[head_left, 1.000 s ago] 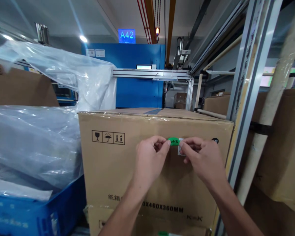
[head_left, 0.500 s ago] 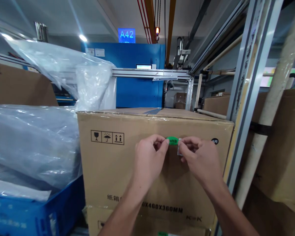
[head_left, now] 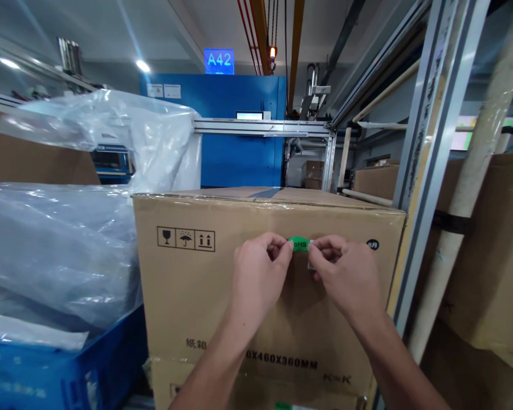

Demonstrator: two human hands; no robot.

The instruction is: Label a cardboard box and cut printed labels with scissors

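Observation:
A green oval sticker (head_left: 300,244) with the letters "oHS" showing is held between my two hands, in front of the upper face of a cardboard box (head_left: 188,302). My left hand (head_left: 263,267) pinches its left end between thumb and forefinger. At the right end, my right hand (head_left: 346,270) is closed in the same kind of pinch. A small pale piece of backing or label (head_left: 311,259) shows beside the right fingertips, mostly hidden by them. Whether the sticker touches the cardboard cannot be told.
Clear plastic sheeting (head_left: 60,245) bulges over a blue crate (head_left: 106,364) at left. An aluminium post (head_left: 436,131) and a pale pipe (head_left: 453,239) stand close on the right, with another carton (head_left: 496,250) behind. Below sits a second box (head_left: 231,393). A rail (head_left: 260,126) crosses behind.
The loose upper plastic sheet at left has sunk lower. Both hands keep their pinch on the sticker, almost unmoved.

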